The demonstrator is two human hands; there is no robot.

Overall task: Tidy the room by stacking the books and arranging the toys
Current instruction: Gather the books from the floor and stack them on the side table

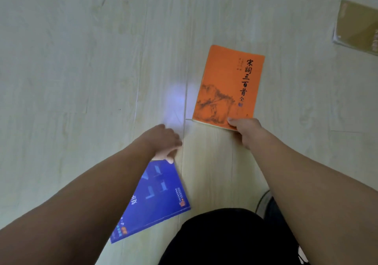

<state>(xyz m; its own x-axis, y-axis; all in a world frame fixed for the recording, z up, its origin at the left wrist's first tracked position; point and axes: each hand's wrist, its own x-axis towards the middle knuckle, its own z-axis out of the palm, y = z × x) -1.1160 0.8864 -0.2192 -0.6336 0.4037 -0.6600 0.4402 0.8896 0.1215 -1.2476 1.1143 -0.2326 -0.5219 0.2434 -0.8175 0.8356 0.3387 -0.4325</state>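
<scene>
An orange book (227, 84) with black characters and an ink landscape on its cover lies above the pale wooden floor (81, 60). My right hand (245, 129) pinches its near right corner, thumb on the cover. A blue book (155, 199) is held lower left of centre. My left hand (165, 144) grips its far corner, thumb on the cover and fingers beneath. My left forearm hides part of the blue cover.
A third book with a tan-olive cover (358, 27) lies on the floor at the far right edge of view. My dark-clad leg (225, 238) fills the bottom centre. A bright glare spot sits on the floor between the two hands.
</scene>
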